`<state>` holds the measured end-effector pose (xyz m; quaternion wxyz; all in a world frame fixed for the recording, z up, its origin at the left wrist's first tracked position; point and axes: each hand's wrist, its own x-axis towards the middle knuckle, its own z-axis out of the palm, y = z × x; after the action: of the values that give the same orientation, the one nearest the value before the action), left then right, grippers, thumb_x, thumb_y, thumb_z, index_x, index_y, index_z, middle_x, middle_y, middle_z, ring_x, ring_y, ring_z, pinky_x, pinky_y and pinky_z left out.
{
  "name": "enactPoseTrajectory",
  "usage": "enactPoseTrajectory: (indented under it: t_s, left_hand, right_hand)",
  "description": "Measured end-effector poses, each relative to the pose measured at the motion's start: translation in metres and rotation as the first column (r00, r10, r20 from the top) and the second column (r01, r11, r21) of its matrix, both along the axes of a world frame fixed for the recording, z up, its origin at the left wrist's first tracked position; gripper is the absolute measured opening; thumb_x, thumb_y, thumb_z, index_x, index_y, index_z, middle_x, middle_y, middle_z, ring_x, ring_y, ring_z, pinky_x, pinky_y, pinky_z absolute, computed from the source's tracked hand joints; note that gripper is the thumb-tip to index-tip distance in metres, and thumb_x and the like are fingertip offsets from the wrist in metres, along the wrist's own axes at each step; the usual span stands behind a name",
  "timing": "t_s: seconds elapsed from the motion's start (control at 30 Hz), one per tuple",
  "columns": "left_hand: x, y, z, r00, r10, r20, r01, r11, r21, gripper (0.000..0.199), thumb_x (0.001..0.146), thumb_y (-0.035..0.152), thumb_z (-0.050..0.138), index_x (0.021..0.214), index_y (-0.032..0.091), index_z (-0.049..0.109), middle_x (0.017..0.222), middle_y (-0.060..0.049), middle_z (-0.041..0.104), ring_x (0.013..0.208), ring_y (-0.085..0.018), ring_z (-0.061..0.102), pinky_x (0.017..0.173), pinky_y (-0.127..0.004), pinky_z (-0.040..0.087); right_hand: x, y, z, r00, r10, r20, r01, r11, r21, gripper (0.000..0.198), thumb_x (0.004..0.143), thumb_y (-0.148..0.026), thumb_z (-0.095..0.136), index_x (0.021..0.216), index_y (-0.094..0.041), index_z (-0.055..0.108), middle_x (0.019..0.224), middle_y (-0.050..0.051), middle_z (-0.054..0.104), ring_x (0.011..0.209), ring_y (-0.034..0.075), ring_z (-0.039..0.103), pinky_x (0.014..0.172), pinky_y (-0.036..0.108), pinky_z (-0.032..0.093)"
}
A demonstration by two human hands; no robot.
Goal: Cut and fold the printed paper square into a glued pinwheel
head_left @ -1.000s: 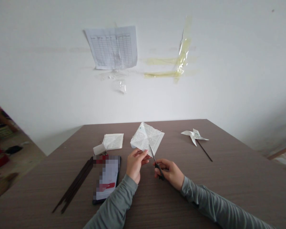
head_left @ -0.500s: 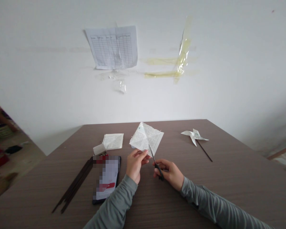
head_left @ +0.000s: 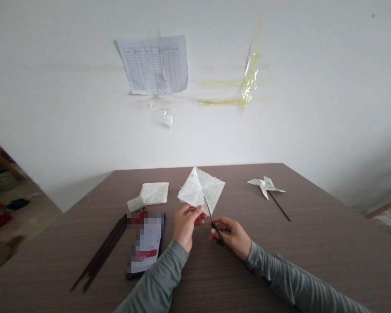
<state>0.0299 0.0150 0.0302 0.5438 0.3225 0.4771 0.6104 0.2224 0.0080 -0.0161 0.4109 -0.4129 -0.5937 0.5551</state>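
A square of printed paper (head_left: 200, 188), creased along its diagonals, is held up corner-first over the table. My left hand (head_left: 185, 224) pinches its lower edge between thumb and fingers. In my right hand (head_left: 233, 234) is a pair of black-handled scissors (head_left: 216, 229), fingers closed on the handles. The blades lie along the crease running up from the near corner toward the middle of the paper. Whether the blades are fully together I cannot tell.
A phone (head_left: 146, 245) lies left of my left arm, beside dark thin sticks (head_left: 104, 252) and a small opened box (head_left: 137, 205). Behind them is a stack of paper squares (head_left: 154, 193). A finished paper pinwheel (head_left: 265, 186) on a stick lies at right. A wall (head_left: 215, 143) rises behind the table (head_left: 313, 243).
The paper square has shifted very slightly to the right together with my left hand. The scissors stay at the crease, and both hands keep their holds.
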Motion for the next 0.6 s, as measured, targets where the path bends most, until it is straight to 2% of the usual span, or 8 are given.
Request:
enactPoseTrajectory:
  t_s: [0.37, 0.6]
  left_hand:
    - [0.0003, -0.0005, -0.0010, 1.000, -0.012, -0.023, 0.012, 1.000, -0.017, 0.034, 0.076, 0.027, 0.120, 0.085, 0.020, 0.088, 0.080, -0.003, 0.090, 0.074, -0.021, 0.089, 0.062, -0.024, 0.064]
    - [0.0003, -0.0007, 0.0000, 1.000, -0.008, -0.010, 0.008, 1.000, -0.009, 0.032, 0.072, 0.026, 0.118, 0.081, 0.020, 0.088, 0.079, -0.004, 0.090, 0.071, -0.020, 0.087, 0.059, -0.022, 0.062]
  right_hand:
    - [-0.0010, -0.0014, 0.0010, 1.000, -0.007, -0.012, 0.007, 1.000, 0.000, 0.066, 0.074, -0.080, 0.115, 0.105, -0.028, 0.089, 0.075, 0.004, 0.084, 0.068, 0.028, 0.078, 0.072, 0.043, 0.071]
    - [-0.0016, -0.0017, 0.0015, 1.000, -0.001, -0.018, 0.001, 1.000, -0.013, 0.066, 0.073, -0.080, 0.114, 0.106, -0.029, 0.087, 0.077, 0.004, 0.084, 0.070, 0.029, 0.077, 0.070, 0.044, 0.069]
